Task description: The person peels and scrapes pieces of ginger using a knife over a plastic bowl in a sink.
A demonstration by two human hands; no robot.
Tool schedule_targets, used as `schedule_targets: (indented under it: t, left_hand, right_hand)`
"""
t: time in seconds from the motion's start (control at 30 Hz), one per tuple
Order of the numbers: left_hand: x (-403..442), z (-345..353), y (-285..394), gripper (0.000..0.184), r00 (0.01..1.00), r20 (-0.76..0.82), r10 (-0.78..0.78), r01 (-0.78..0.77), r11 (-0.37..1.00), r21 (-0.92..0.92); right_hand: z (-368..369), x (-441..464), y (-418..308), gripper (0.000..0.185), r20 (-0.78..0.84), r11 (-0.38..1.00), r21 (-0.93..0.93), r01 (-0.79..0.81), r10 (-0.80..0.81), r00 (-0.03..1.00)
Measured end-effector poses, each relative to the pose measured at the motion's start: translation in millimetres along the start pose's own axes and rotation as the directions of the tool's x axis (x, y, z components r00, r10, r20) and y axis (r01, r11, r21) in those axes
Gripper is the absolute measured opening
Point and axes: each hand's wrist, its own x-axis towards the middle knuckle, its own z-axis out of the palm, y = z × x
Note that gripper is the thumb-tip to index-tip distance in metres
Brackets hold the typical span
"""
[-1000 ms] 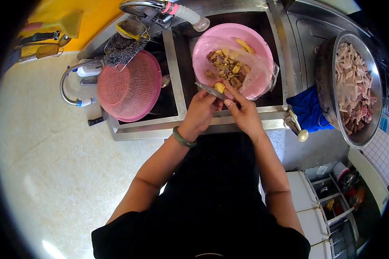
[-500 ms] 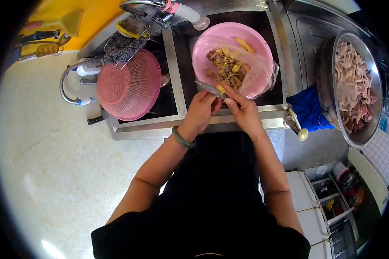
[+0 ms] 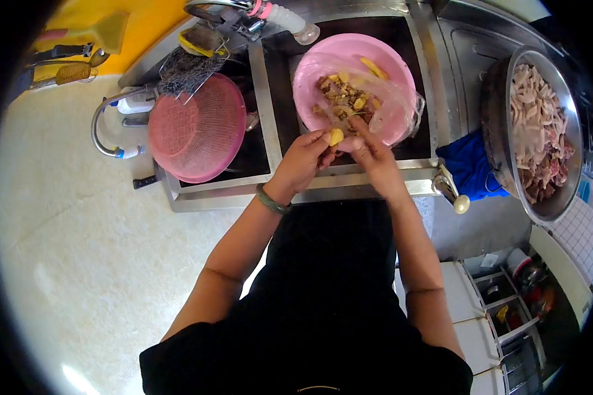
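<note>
My left hand pinches a peeled yellow piece that looks like ginger between thumb and fingertips. Close beside it, my right hand is curled, its index finger pointing forward. The knife seen in it a moment ago hardly shows now; its handle is hidden in the fingers. Both hands are over the near rim of a pink basin in the sink. Inside the basin lies a clear plastic bag with brownish scraps and ginger pieces. One longer yellow piece rests toward the back.
At left, a pink mesh colander tilts over the other sink bowl, near a tap hose. A black-handled tool lies by the sink corner. At right stand a steel bowl of cut meat and a blue cloth.
The knife blade, earlier lying across the ginger and pointing left, no longer shows there. My right hand has turned and drawn slightly apart; the ginger piece is now plainly in my left fingertips.
</note>
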Motion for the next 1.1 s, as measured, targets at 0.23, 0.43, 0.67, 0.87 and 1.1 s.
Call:
schedule_targets:
  t: [0.23,0.43,0.67,0.87,1.1]
  left_hand:
    - [2,1,-6,0.020,0.984,0.010,0.175,-0.169,0.932,0.321]
    - [2,5,-9,0.019,0.915,0.000,0.403,-0.331,0.752,0.570]
    - [4,7,-15,0.017,0.826,0.083,0.558,-0.419,0.509,0.752]
    - [5,6,-16,0.015,0.824,0.015,0.567,-0.390,0.547,0.740]
    - [-6,17,-14,0.015,0.747,0.018,0.664,-0.427,0.459,0.779]
  right_hand:
    - [9,-5,-3,0.043,0.070,0.949,-0.223,0.224,-0.214,0.974]
    - [10,-5,5,0.038,-0.007,0.924,-0.288,0.252,-0.265,0.964]
    - [6,1,22,0.037,-0.048,0.946,-0.239,0.220,-0.238,0.970]
    - [11,-9,4,0.036,-0.025,0.922,-0.271,0.278,-0.295,0.955]
    - [13,-10,1,0.035,-0.015,0.973,-0.144,0.182,-0.187,0.982]
